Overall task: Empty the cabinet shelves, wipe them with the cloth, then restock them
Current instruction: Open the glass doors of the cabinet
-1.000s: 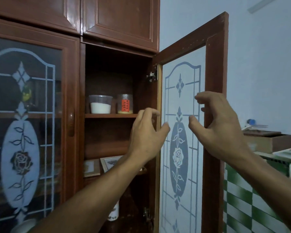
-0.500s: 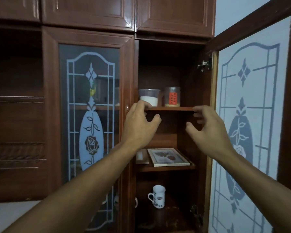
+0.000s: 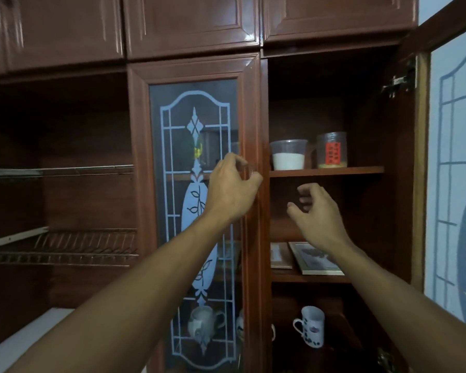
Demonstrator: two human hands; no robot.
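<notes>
The right half of the wooden cabinet stands open. Its upper shelf [image 3: 326, 171] carries a clear tub of white powder [image 3: 289, 156] and a clear jar with a red label [image 3: 331, 150]. Two flat picture frames [image 3: 315, 261] lie on the middle shelf, and a white patterned mug [image 3: 310, 329] stands at the bottom. My left hand [image 3: 233, 191] pinches the small knob [image 3: 252, 172] on the closed left glass door [image 3: 197, 184]. Loosely curled and holding nothing, my right hand [image 3: 316, 211] hovers in front of the gap under the upper shelf.
The open right door [image 3: 455, 157] with etched glass stands out at the far right. Behind the closed glass, a teapot [image 3: 203, 321] and other crockery show dimly. A wire dish rack [image 3: 65, 246] fills the open bay on the left above a white counter [image 3: 24, 340].
My view has swung left from the open door to the cabinet front. The left hand has moved left onto the closed door's knob. The right hand has left the open door and come before the shelves.
</notes>
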